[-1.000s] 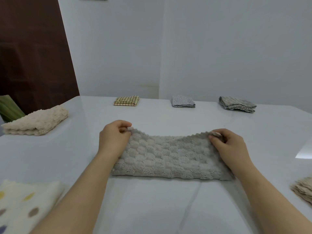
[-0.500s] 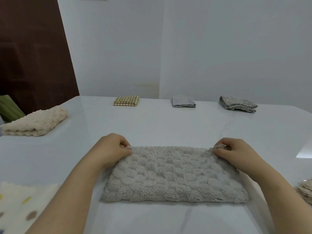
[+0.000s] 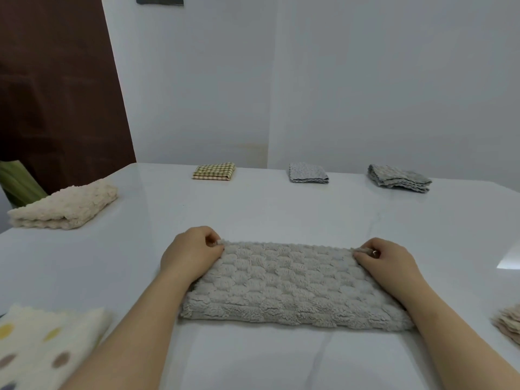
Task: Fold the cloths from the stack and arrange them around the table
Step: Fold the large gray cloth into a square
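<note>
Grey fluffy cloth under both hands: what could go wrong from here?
1. The left hand and right hand pinch only the far corners of the grey fluffy cloth. The thick pile may spring open on release, leaving the edges mismatched.
2. The right forearm lies close to the beige cloth stack, so a wide sweep could disturb it.
3. The polka-dot cloth lies near the left forearm and might get dragged.
</note>
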